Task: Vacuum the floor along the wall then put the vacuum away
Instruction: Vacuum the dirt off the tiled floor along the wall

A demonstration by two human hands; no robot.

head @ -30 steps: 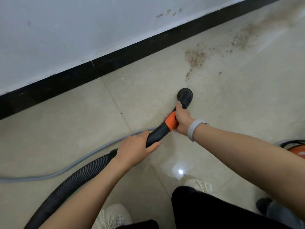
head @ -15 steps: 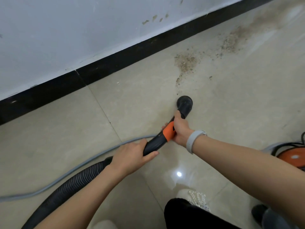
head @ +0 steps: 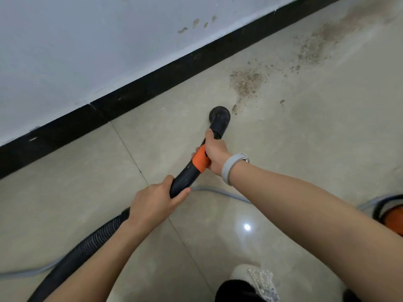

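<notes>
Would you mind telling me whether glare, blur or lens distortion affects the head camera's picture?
Head view: a small bright glare spot reflects off the glossy floor tile; the wide-angle lens bows the black baseboard slightly; the dirt patch and both hands, left hand and right hand, look reasonably sharp; lighting is soft and even.

Vacuum wand [head: 187,178]: black curved tube with orange collar [head: 200,160], tilted down toward floor, gripped at two places. Round black nozzle [head: 219,115] at its tip, down on beige tile floor [head: 305,136], just beside brown dirt patch [head: 247,82], near black baseboard [head: 135,94]. Ribbed black hose [head: 87,247] trails back to lower left. Orange vacuum body [head: 392,216] at right edge, partly cut off.
</notes>
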